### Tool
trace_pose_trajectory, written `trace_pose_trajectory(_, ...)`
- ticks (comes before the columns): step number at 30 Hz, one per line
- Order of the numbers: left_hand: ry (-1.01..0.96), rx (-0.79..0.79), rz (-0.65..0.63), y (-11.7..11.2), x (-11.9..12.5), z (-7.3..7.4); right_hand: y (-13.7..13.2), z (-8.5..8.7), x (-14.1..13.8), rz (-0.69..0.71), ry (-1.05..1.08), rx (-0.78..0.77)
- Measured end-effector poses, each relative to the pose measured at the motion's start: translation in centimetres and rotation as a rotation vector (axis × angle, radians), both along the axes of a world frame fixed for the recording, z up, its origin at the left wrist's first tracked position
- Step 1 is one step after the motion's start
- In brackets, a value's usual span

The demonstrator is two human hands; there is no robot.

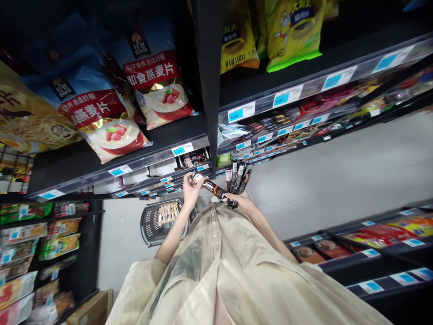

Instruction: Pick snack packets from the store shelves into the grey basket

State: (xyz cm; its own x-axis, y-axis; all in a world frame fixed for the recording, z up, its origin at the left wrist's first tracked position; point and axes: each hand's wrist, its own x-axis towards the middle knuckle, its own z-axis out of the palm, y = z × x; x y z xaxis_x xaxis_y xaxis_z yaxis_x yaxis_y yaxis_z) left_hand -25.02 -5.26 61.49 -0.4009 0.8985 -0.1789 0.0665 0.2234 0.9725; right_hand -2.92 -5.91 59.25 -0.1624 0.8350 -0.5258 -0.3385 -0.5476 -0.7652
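Note:
My left hand (192, 188) is closed round one end of a slim dark packet (214, 188) with orange and white print. The other end of that packet reaches my right hand (241, 199). A bunch of several similar dark stick packets (237, 178) fans upward from the closed fingers of my right hand. Both hands are in front of my body, just below the shelf edge. What the packets contain cannot be made out.
A dark basket (146, 225) with several light-coloured packs (168, 213) stands on the floor to the left. Oatmeal bags (157, 79) fill the upper left shelf, yellow snack bags (294, 31) the right one. Low shelves (338, 246) stand at right; a cardboard box (93, 309) sits lower left.

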Motion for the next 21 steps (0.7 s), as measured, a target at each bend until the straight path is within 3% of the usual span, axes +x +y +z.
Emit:
trace_pose_trajectory(2,0.313,0.103,-0.186,-0.1,-1.5,0.2,0.5,-0.4,0.8,0.071,-0.043,0.046)
trace_pose_trajectory(4,0.525,0.195,-0.557,-0.1,-2.3,0.4,0.7,-1.0,1.4,0.134,-0.058,0.078)
trace_pose_trajectory(6,0.574,0.258,-0.923,-0.2,-2.2,0.3,0.8,-1.7,1.6,0.160,-0.055,0.090)
trace_pose_trajectory(7,0.571,0.280,-1.036,-0.2,-1.9,0.1,0.8,-2.0,1.6,0.167,-0.055,0.090)
trace_pose_trajectory(9,0.564,0.304,-1.122,0.0,-1.3,-0.5,0.6,-2.3,1.5,0.172,-0.056,0.081)
trace_pose_trajectory(14,0.505,0.280,-1.062,2.5,-2.6,-2.6,0.5,-2.2,1.6,0.070,0.043,-0.031)
trace_pose_trajectory(19,0.453,0.131,-0.563,9.7,-6.2,-3.8,0.9,-2.1,3.7,-0.117,-0.012,-0.124)
trace_pose_trajectory(21,0.438,0.089,-0.424,12.8,-6.8,-3.8,0.8,-2.2,4.8,-0.148,-0.052,-0.119)
